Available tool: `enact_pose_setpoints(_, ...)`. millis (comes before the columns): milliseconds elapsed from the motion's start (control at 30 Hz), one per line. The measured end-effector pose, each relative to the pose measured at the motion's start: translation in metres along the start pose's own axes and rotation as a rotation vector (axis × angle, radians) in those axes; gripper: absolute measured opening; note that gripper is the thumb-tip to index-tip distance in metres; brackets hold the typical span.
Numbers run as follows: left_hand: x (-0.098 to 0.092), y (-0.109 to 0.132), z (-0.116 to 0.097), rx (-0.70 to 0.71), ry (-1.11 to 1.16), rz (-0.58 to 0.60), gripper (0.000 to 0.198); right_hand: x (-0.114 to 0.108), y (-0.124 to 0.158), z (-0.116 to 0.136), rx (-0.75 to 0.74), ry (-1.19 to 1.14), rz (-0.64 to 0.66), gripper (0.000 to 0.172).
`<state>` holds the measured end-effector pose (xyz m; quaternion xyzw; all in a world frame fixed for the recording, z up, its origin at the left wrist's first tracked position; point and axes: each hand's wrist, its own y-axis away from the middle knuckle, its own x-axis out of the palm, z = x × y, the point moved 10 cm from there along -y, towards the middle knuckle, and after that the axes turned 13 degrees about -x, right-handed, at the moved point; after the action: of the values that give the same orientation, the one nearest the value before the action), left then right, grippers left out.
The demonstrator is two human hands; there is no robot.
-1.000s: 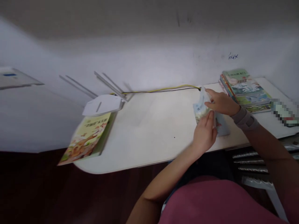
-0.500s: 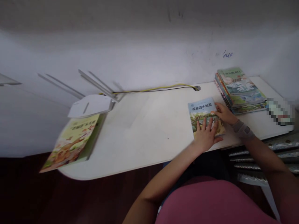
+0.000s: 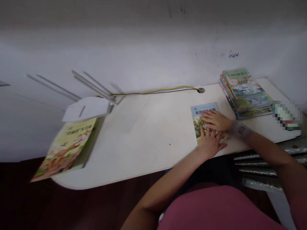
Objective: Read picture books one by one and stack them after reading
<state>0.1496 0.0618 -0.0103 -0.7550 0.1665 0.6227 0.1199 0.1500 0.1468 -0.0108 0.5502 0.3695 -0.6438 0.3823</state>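
A thin picture book [image 3: 196,121] with a blue and green cover lies flat near the front edge of the white table [image 3: 141,127]. My left hand [image 3: 209,144] rests on its lower part, fingers spread and pointing away from me. Across the cover's upper right lies my right hand [image 3: 217,120], fingers stretched out to the left, just above the left fingertips. Both hands hide much of the cover and part of its title. A band circles my right wrist.
A stack of picture books [image 3: 247,88] stands at the back right beside a blurred-out object [image 3: 286,116]. At the left end, a yellow-green book [image 3: 67,147] overhangs the edge by a white router [image 3: 87,108]. A yellow cable [image 3: 153,92] runs along the wall to a table hole.
My right hand has moved left from the book's right edge onto its cover, its fingers now stretched out flat. My left hand stays on the book. The view has shifted slightly.
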Motion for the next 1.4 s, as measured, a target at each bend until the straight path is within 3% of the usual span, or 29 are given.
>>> enact_pose_setpoints(133, -0.008, 0.001, 0.003, 0.010, 0.145, -0.025, 0.066, -0.007, -0.019, -0.057, 0.200, 0.064, -0.051, 0.050)
enact_pose_setpoints(200, -0.014, 0.000, 0.015, -0.010, 0.335, -0.033, 0.057, -0.009, -0.024, -0.075, 0.289, 0.071, -0.081, 0.050)
enact_pose_setpoints(267, -0.025, -0.003, 0.044, -0.110, 0.622, -0.119, 0.051, -0.009, -0.026, -0.083, 0.348, 0.071, -0.103, 0.051)
enact_pose_setpoints(367, -0.027, -0.001, 0.110, -0.415, 1.111, -0.252, 0.054, -0.008, -0.023, -0.085, 0.394, 0.065, -0.119, 0.052)
enact_pose_setpoints(467, -0.010, 0.004, 0.148, -0.657, 1.546, -0.187, 0.054, -0.004, -0.021, -0.086, 0.403, 0.036, -0.115, 0.051)
enact_pose_setpoints(567, -0.007, 0.009, 0.146, -0.681, 1.778, -0.045, 0.045, -0.003, -0.020, -0.089, 0.407, -0.013, -0.133, 0.050)
enact_pose_setpoints(733, 0.009, 0.021, 0.097, -0.603, 1.733, 0.354, 0.045, -0.004, -0.020, -0.092, 0.413, -0.077, -0.186, 0.048)
enact_pose_setpoints(800, 0.009, 0.028, 0.093, -0.590, 1.694, 0.319, 0.047, -0.005, -0.019, -0.094, 0.424, -0.107, -0.220, 0.045)
enact_pose_setpoints(933, -0.011, 0.051, 0.112, -0.589, 1.693, 0.158, 0.049, -0.008, -0.018, -0.102, 0.448, -0.203, -0.312, 0.037)
enact_pose_setpoints(1067, -0.033, 0.068, 0.133, -0.737, 1.751, 0.136, 0.043, -0.009, -0.015, -0.117, 0.492, -0.342, -0.450, 0.031)
enact_pose_setpoints(1133, -0.045, 0.063, 0.132, -0.769, 1.756, 0.134, 0.041, -0.010, -0.009, -0.127, 0.538, -0.425, -0.537, 0.031)
enact_pose_setpoints(1267, -0.071, 0.040, 0.121, -0.688, 1.700, 0.139, 0.041, -0.010, 0.005, -0.146, 0.625, -0.603, -0.716, 0.035)
enact_pose_setpoints(1400, -0.100, 0.032, 0.130, -0.630, 1.632, 0.109, 0.039, -0.010, 0.010, -0.152, 0.622, -0.780, -0.883, 0.030)
